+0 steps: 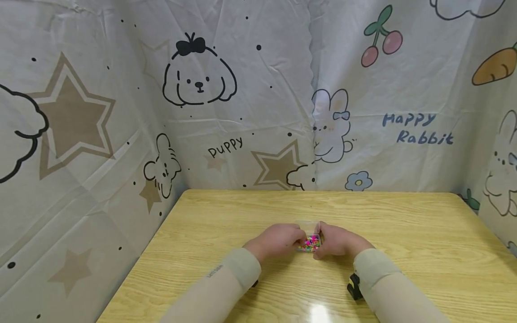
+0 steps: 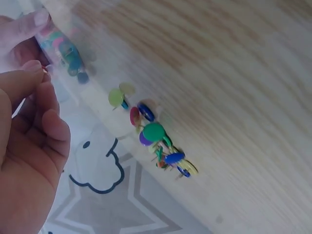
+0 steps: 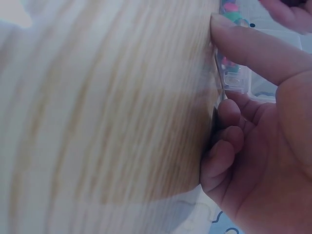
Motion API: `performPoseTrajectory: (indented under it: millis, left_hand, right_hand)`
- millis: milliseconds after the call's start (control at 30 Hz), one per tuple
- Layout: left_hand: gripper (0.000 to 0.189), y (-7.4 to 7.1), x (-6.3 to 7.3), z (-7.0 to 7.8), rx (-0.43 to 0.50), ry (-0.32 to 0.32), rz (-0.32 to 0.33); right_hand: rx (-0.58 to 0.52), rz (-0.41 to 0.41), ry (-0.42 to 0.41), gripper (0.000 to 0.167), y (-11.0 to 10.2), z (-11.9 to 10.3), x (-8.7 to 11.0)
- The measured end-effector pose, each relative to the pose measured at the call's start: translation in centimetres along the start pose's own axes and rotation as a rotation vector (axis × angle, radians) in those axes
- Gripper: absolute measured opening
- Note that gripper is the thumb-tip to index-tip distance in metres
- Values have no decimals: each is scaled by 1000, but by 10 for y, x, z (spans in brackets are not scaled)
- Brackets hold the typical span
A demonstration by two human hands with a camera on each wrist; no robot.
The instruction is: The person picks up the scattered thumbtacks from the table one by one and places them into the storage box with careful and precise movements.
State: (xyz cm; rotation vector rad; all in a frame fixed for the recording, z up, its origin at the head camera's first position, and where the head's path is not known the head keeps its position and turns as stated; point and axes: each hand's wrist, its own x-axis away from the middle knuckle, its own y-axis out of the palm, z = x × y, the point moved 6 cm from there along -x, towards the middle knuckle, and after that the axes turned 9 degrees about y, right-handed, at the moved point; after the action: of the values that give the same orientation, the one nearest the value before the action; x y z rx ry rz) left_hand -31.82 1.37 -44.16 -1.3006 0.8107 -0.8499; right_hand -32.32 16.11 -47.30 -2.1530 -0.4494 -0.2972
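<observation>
A small clear plastic box (image 3: 235,81) with its lid (image 1: 308,227) raised holds colourful thumbtacks (image 1: 310,243) in the head view. My right hand (image 1: 341,241) grips the box from its right side, thumb at the near edge and fingers around the far side. My left hand (image 1: 278,241) is at the box's left. In the left wrist view its thumb and finger pinch a small red piece (image 2: 46,72), apparently a thumbtack mostly hidden by the fingertips. Several loose thumbtacks (image 2: 154,132), green, blue, purple and yellow, lie on the table near the left hand.
The wooden table (image 1: 226,206) has light yellow grain. A white cloth (image 1: 250,80) printed with cartoon animals and stars hangs behind it and at the sides. Dark wrist-worn devices, one a black piece (image 1: 354,287), show under the sleeves.
</observation>
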Motion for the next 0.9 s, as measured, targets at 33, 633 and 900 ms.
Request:
performPoseTrajectory:
  millis: [33, 633, 900]
  left_hand:
    - [13, 1, -1, 1, -13, -3, -2]
    - [14, 0, 2, -1, -49, -38, -5]
    - [16, -13, 20, -31, -38, -163, -9]
  right_hand:
    - [-2, 1, 2, 49, 0, 0, 0]
    - [5, 0, 1, 51, 0, -1, 0]
    - [7, 4, -6, 52, 0, 1, 0]
